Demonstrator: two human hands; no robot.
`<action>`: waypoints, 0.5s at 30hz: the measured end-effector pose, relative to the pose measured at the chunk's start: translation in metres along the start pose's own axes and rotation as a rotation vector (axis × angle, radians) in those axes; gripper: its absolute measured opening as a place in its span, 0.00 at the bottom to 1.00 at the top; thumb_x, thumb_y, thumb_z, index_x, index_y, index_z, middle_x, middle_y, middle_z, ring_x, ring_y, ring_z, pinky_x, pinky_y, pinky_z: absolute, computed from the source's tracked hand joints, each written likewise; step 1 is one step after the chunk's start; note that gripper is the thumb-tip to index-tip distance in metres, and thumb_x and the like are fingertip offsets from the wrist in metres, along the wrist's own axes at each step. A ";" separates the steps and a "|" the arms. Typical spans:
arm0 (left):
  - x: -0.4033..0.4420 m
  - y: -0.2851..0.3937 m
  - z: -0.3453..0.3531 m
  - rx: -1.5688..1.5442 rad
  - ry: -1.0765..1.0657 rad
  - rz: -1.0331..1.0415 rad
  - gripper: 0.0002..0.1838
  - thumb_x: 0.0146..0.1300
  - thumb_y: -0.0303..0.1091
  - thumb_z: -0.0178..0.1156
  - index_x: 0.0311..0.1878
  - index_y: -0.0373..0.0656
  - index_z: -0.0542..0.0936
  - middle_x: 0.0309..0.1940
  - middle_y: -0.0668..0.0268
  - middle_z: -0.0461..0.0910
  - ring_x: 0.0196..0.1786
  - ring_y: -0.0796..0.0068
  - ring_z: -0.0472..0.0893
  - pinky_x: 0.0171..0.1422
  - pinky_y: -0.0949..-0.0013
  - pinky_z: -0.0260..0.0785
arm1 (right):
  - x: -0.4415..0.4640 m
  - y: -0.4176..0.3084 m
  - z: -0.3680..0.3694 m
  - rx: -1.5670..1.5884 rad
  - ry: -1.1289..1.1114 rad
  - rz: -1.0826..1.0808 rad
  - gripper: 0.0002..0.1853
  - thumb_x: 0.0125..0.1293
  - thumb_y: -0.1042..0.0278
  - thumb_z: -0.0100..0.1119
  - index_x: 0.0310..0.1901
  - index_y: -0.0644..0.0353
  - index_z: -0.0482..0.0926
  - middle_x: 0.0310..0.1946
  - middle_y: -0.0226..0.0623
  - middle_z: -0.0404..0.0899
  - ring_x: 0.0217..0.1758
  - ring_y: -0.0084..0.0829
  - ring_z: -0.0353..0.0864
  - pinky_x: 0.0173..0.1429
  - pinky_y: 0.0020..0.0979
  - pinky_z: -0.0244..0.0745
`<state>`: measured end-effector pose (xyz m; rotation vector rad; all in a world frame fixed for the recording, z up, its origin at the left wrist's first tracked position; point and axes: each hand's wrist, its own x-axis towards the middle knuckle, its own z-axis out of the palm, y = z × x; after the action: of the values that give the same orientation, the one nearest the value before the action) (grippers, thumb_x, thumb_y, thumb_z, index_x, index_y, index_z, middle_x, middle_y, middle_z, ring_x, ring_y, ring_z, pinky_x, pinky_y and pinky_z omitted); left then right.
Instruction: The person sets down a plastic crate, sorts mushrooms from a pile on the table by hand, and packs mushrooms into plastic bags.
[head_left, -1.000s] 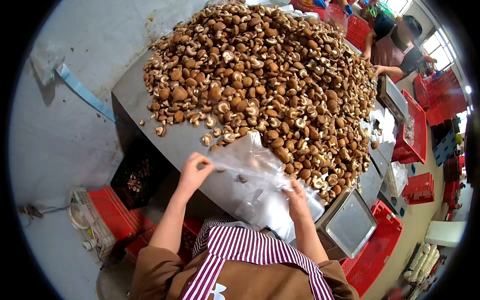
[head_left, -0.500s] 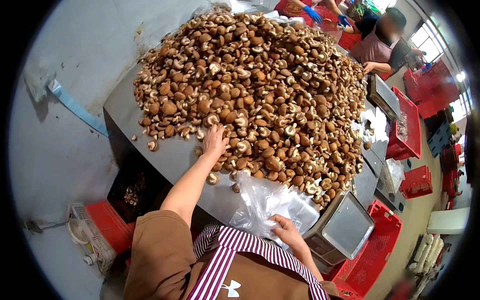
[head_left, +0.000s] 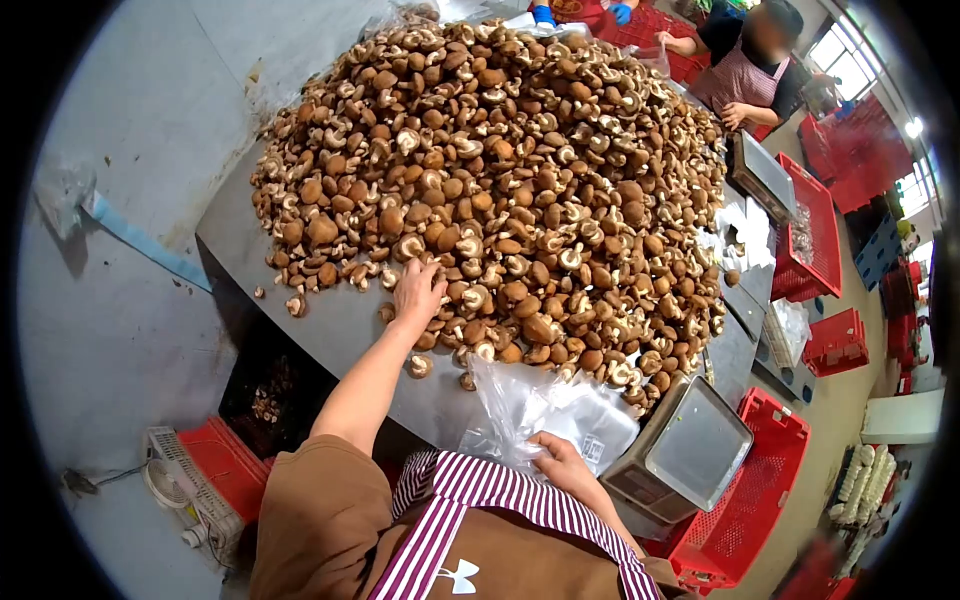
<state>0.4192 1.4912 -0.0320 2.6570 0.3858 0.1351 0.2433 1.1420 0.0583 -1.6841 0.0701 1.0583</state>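
- Left hand [head_left: 418, 292]: fingers slightly spread, touched mushrooms [head_left: 520, 200] at the heap's near left.
- Our right [head_left: 562, 462] pinched a clear bag [head_left: 505, 415].

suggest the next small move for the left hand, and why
I'd probably close the left hand gently around a few mushrooms at the near edge of the large brown-capped mushroom heap. Its fingers already rest among them, while the right hand grips a clear plastic bag beside the heap.
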 end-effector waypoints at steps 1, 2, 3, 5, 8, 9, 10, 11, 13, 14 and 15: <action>0.004 -0.001 0.004 -0.108 0.045 -0.042 0.16 0.66 0.38 0.62 0.55 0.43 0.83 0.46 0.57 0.78 0.49 0.54 0.79 0.54 0.55 0.72 | 0.004 0.004 0.000 -0.020 -0.028 -0.028 0.12 0.67 0.75 0.51 0.51 0.61 0.77 0.37 0.31 0.80 0.37 0.22 0.76 0.44 0.26 0.73; 0.007 -0.008 0.008 -0.109 0.048 -0.049 0.16 0.66 0.38 0.62 0.55 0.43 0.83 0.46 0.57 0.78 0.49 0.54 0.79 0.54 0.55 0.72 | 0.004 0.002 0.000 -0.026 -0.032 -0.027 0.12 0.67 0.75 0.51 0.51 0.61 0.77 0.37 0.31 0.80 0.37 0.22 0.76 0.44 0.26 0.73; 0.008 -0.020 0.012 -0.341 0.082 -0.088 0.16 0.68 0.38 0.61 0.53 0.41 0.83 0.43 0.57 0.80 0.46 0.56 0.80 0.52 0.56 0.72 | 0.003 0.000 0.001 -0.023 -0.032 -0.053 0.12 0.67 0.76 0.51 0.51 0.61 0.77 0.37 0.30 0.80 0.37 0.21 0.76 0.44 0.26 0.73; 0.003 -0.026 -0.003 -0.716 0.057 -0.249 0.15 0.71 0.36 0.58 0.52 0.36 0.82 0.38 0.61 0.84 0.37 0.71 0.81 0.43 0.64 0.72 | 0.003 -0.001 0.002 -0.025 -0.039 -0.081 0.12 0.67 0.76 0.51 0.51 0.61 0.77 0.37 0.30 0.80 0.36 0.21 0.76 0.43 0.26 0.73; -0.034 -0.051 -0.030 -0.850 0.008 -0.323 0.13 0.72 0.34 0.57 0.53 0.38 0.82 0.35 0.69 0.83 0.29 0.82 0.76 0.32 0.75 0.69 | 0.002 0.003 0.000 0.029 0.008 0.005 0.11 0.69 0.79 0.49 0.49 0.61 0.78 0.37 0.28 0.81 0.38 0.19 0.76 0.45 0.24 0.73; -0.050 -0.067 -0.041 -0.855 0.004 -0.344 0.14 0.73 0.35 0.56 0.55 0.39 0.81 0.38 0.69 0.83 0.31 0.82 0.78 0.33 0.76 0.70 | 0.002 0.005 0.000 0.027 0.022 0.003 0.11 0.68 0.79 0.49 0.49 0.61 0.79 0.37 0.27 0.81 0.38 0.19 0.76 0.45 0.24 0.74; -0.068 -0.088 -0.052 -0.858 -0.001 -0.366 0.15 0.74 0.36 0.55 0.57 0.40 0.81 0.40 0.69 0.84 0.33 0.81 0.80 0.33 0.78 0.71 | 0.003 0.006 0.000 0.030 0.019 0.005 0.11 0.68 0.79 0.49 0.49 0.61 0.79 0.37 0.27 0.81 0.38 0.19 0.76 0.45 0.24 0.74; -0.087 -0.120 -0.058 -0.846 0.073 -0.469 0.15 0.74 0.36 0.55 0.56 0.40 0.81 0.41 0.68 0.84 0.34 0.81 0.81 0.34 0.77 0.72 | 0.004 0.007 -0.001 0.050 0.021 0.001 0.11 0.68 0.79 0.49 0.48 0.61 0.79 0.37 0.27 0.81 0.37 0.18 0.76 0.44 0.24 0.74; -0.128 -0.188 -0.083 -0.796 0.240 -0.665 0.15 0.71 0.35 0.56 0.55 0.38 0.81 0.41 0.66 0.85 0.36 0.80 0.83 0.36 0.75 0.74 | 0.006 0.006 0.000 0.067 0.033 -0.016 0.11 0.67 0.79 0.50 0.48 0.61 0.79 0.36 0.26 0.81 0.35 0.18 0.76 0.43 0.23 0.73; -0.151 -0.206 -0.111 -0.794 0.277 -0.789 0.19 0.69 0.38 0.59 0.57 0.36 0.79 0.43 0.62 0.85 0.40 0.73 0.84 0.41 0.71 0.77 | 0.007 0.006 -0.001 0.069 0.031 -0.016 0.11 0.67 0.79 0.50 0.48 0.61 0.79 0.36 0.26 0.81 0.35 0.18 0.76 0.43 0.23 0.73; -0.180 -0.274 -0.112 -0.689 0.423 -0.824 0.23 0.68 0.40 0.60 0.60 0.34 0.77 0.45 0.58 0.84 0.43 0.68 0.84 0.46 0.68 0.77 | 0.008 0.006 -0.002 0.025 0.025 -0.040 0.11 0.67 0.78 0.51 0.49 0.60 0.79 0.35 0.27 0.81 0.35 0.19 0.76 0.43 0.24 0.73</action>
<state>0.1616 1.7210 -0.0593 1.6241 1.2642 0.4645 0.2461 1.1419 0.0482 -1.6697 0.0654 1.0023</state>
